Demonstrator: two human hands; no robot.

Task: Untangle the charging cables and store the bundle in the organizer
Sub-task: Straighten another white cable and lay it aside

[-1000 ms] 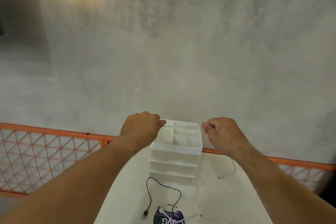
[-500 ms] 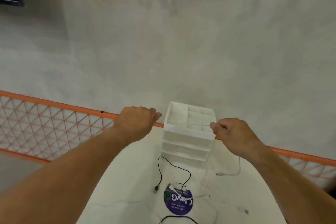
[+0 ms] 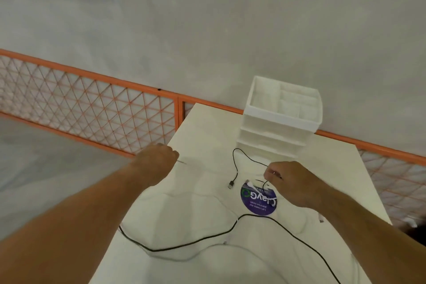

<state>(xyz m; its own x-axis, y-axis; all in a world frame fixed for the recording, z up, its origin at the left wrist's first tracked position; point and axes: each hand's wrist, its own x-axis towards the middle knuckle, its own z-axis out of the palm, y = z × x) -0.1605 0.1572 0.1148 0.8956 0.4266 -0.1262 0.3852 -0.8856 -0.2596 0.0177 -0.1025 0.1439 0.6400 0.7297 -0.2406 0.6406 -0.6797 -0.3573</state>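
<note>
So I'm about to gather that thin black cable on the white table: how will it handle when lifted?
The thin black cable lies in loose curves, so probably floppy and light. It crosses a white cable, so it may snag and drag that along.

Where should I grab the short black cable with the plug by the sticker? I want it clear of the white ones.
Judging by its pose, pinch the black cable just behind its plug, coming from above on the left: that end lies free on the table, while its other end runs under the right hand.
</note>
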